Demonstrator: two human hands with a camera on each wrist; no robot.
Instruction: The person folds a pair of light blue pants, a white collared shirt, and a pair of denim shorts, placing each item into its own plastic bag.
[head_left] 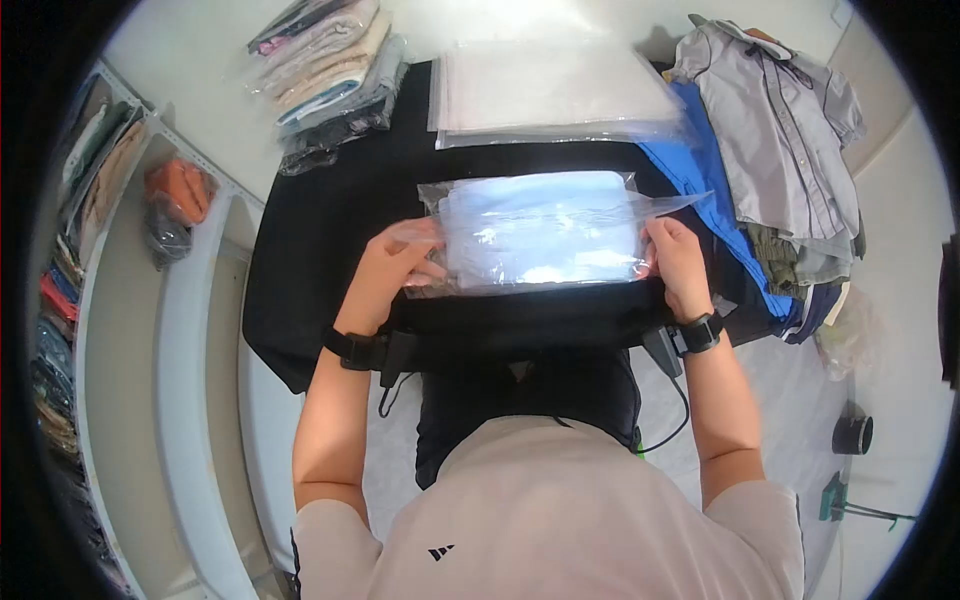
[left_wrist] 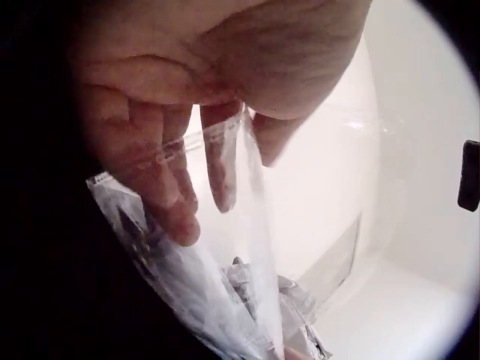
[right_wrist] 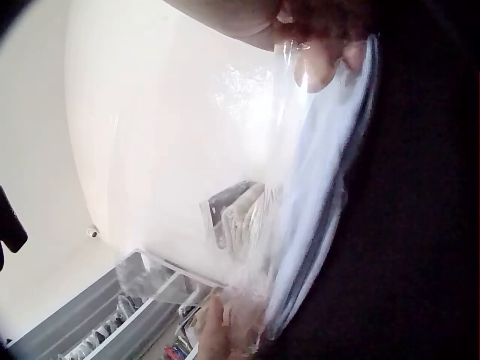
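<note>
Head view: the shirt (head_left: 560,200) is already in the bag (head_left: 540,240), on the black cloth (head_left: 320,220). The left hand (head_left: 395,265) and right hand (head_left: 678,262) pinch its ends. Left wrist view: fingers (left_wrist: 169,199) curl round the edge. Right wrist view: fingertips (right_wrist: 319,71) pinch plastic. I cannot tell if it is sealed.

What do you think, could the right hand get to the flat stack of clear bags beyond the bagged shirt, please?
Probably yes: the stack of clear bags lies just beyond, nothing between, though the right hand now grips the bagged shirt.
</note>
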